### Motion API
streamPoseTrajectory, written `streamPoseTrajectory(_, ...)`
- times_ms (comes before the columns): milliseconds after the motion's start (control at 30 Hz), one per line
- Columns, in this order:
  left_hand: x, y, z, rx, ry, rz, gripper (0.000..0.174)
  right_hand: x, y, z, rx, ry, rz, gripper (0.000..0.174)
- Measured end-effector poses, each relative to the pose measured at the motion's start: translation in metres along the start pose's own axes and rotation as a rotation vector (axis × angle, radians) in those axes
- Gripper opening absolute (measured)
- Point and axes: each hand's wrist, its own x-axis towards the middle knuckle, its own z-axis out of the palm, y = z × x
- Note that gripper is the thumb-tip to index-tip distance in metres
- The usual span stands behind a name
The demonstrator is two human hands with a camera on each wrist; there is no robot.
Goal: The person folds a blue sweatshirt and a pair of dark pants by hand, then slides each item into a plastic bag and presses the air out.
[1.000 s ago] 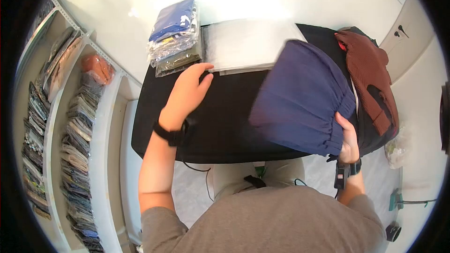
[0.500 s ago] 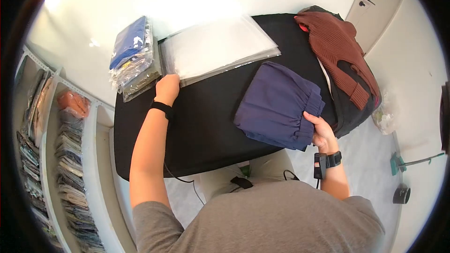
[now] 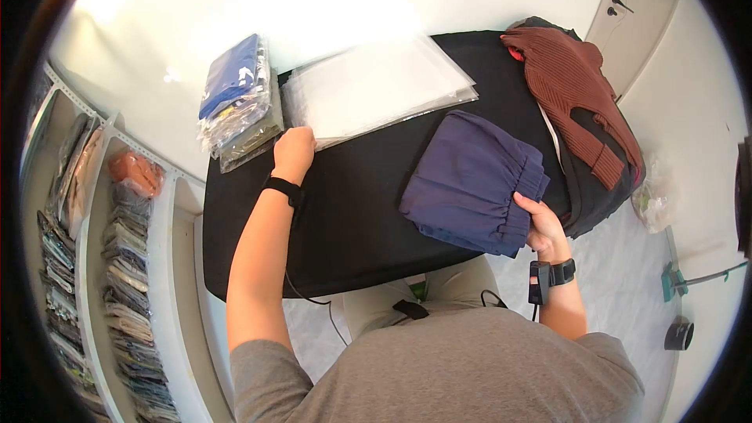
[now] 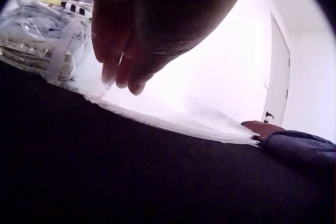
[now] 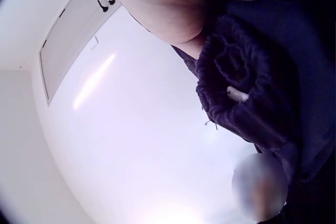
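At the near left corner of a stack of clear plastic bags [image 3: 384, 94], my left hand [image 3: 294, 150] has its fingers bent down. In the left wrist view the fingertips [image 4: 137, 86] are at the printed edge of the top bag, with clear film around them; the thumb is hidden. My right hand [image 3: 546, 227] grips folded navy pants [image 3: 470, 176] by the gathered elastic waistband [image 3: 521, 204], thumb on top and fingers underneath. Inside the waistband's folds a small white label [image 5: 238, 94] shows in the right wrist view.
Bagged folded clothes [image 3: 239, 102] are piled left of the plastic bags on the black-covered table [image 3: 352, 211]. A brown ribbed sweater [image 3: 568, 86] lies over dark clothing at the right end. Shelves [image 3: 90, 266] packed with bagged garments stand at the left.
My left hand has reached down to the corner of the plastic bags and its fingers have closed there. The right hand has lowered the pants toward the table. The head view has shifted.
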Motion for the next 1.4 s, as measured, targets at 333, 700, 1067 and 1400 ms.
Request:
streamPoseTrajectory(333, -0.001, 0.009, -0.001, -0.277, 0.032, -0.073, 0.024, 0.0, 0.0, -0.002, 0.011, 0.015, 0.014, 0.041)
streamPoseTrajectory(700, -0.013, 0.101, -0.042, 0.217, 0.167, 0.17, 0.008, -0.045, -0.017, -0.034, 0.113, 0.108, -0.403, 0.048)
streamPoseTrajectory(1067, -0.037, 0.161, -0.047, -0.681, -0.067, 0.505, 0.031, -0.111, -0.054, -0.079, 0.18, 0.171, -0.655, 0.051)
streamPoseTrajectory(1400, -0.126, 0.153, -0.027, -0.066, -0.242, 0.317, 0.059, -0.088, -0.029, -0.074, 0.254, 0.137, -0.497, 0.051)
